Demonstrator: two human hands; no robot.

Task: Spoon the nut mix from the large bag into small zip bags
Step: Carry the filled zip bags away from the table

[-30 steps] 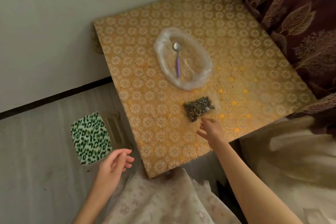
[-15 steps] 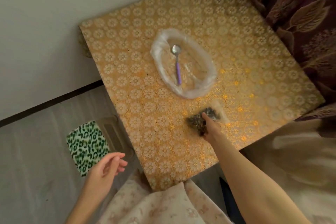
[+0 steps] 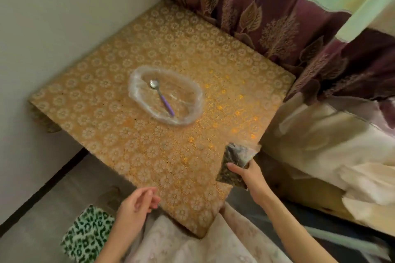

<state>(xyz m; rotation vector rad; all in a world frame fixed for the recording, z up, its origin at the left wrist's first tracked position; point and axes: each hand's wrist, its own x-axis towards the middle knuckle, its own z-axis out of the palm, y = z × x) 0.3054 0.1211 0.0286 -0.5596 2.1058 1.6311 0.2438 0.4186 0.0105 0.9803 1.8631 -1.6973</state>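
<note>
A low table (image 3: 132, 141) with a gold floral cover stands in a corner, wall on one side, maroon curtain (image 3: 277, 19) behind. The small bag (image 3: 233, 164) of nut mix is lifted over the table's near right edge, gripped by the right hand (image 3: 248, 175), thumb across its front. The large bag (image 3: 166, 100) lies flattened mid-table, a purple-handled spoon (image 3: 162, 97) inside. The left hand (image 3: 136, 205) hovers at the near edge, fingers loosely curled, holding nothing. A green patterned cloth (image 3: 85, 239) lies on the floor.

gold table (image 3: 132, 151) w/ clear bag (image 3: 192, 100), spoon (image 3: 162, 97) inside
</note>
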